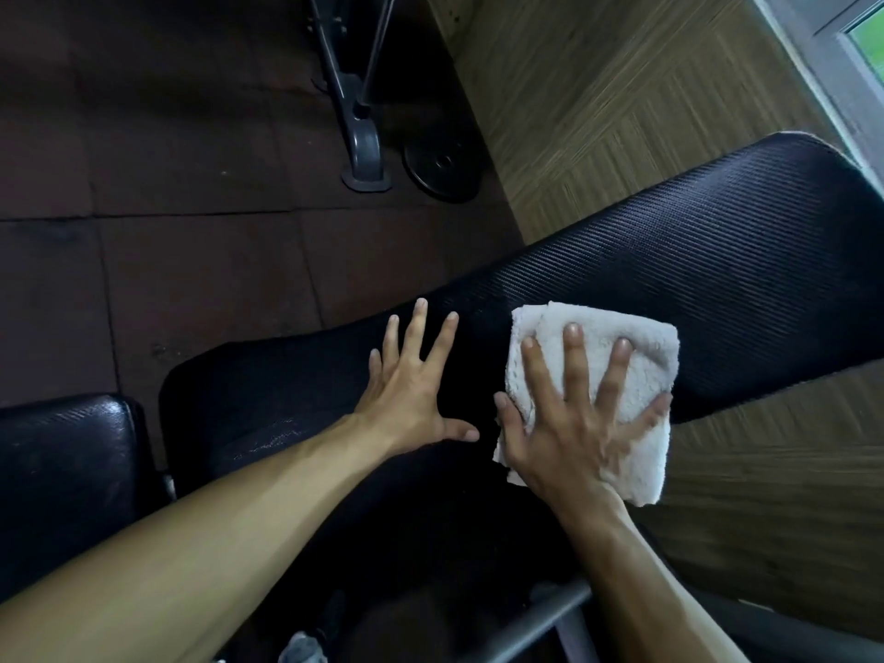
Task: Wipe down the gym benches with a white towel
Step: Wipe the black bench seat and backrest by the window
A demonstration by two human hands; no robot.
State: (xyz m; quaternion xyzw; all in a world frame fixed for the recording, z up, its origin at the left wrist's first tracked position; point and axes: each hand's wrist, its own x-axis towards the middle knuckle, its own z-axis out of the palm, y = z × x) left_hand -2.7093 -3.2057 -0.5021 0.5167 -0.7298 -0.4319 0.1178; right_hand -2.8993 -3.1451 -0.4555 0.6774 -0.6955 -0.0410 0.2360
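A long black bench pad with a ribbed top slants across the room. Dark floor mats lie on the left and a wood floor on the right. A round weight plate lies beside a grey metal leg. The left hand rests flat on the pad, fingers spread. The right hand, also spread, presses the folded white towel onto the pad. The towel's near edge hangs off the pad. The bench frame is mostly hidden.
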